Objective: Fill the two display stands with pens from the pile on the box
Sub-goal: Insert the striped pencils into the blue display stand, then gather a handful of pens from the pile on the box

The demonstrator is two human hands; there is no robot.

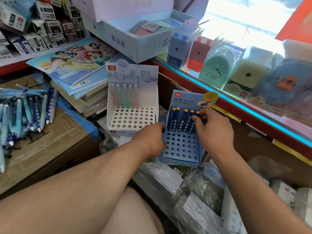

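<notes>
The blue stand (180,146) sits low in the middle, on plastic-wrapped packs, with the white stand (131,119) just beside it to the left and a little further back. The left hand (150,139) grips the blue stand's left wall, fingers curled over the edge. The right hand (212,129) reaches into the back row of that stand, and its thumb and forefinger pinch the rightmost pen (197,113) just under its orange tip. Four more blue pens (173,119) stand upright in the same row; the holes in front of them are empty. The white stand holds a back row of pastel pens (125,96), upright, the rest of its holes bare. The pile (25,114) of blue and white pens lies well to the left on the cardboard box (55,144). A stack of books (76,78) leans behind the white stand.
</notes>
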